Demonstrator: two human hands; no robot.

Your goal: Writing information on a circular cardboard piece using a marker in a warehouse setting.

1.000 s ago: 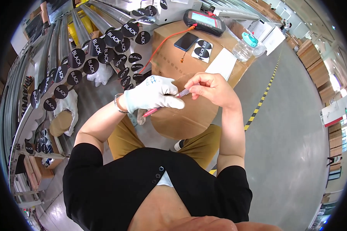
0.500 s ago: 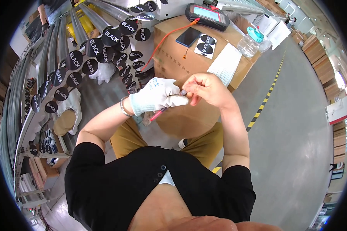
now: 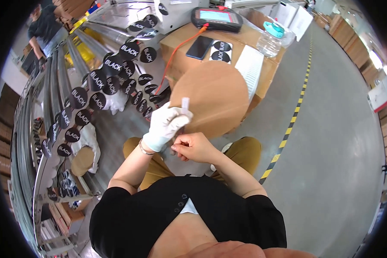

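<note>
My left hand (image 3: 164,124), in a white glove, is closed around a slim stick whose pale, translucent flat end (image 3: 185,104) stands up past the thumb. Just below and to the right, my bare right hand (image 3: 195,147) has its fingers pinched together beside the glove. Whatever those fingertips hold is too small to make out. A round brown cardboard-like disc (image 3: 219,99) lies directly beyond both hands. The gloved fingers overlap its left edge; I cannot tell whether they grip it.
A cardboard box (image 3: 176,43) bears a phone (image 3: 199,47), a handheld tester (image 3: 217,20), black round labels (image 3: 221,50), a paper sheet (image 3: 250,64) and a clear bottle (image 3: 269,45). An orange cable (image 3: 176,51) hangs leftward. Metal tubes (image 3: 56,86) with round tags and another person (image 3: 47,30) are left.
Both hands have come lower, and the right has moved under the glove. The stick has turned more upright. The disc now shows higher, covering the box's front and part of the sheet.
</note>
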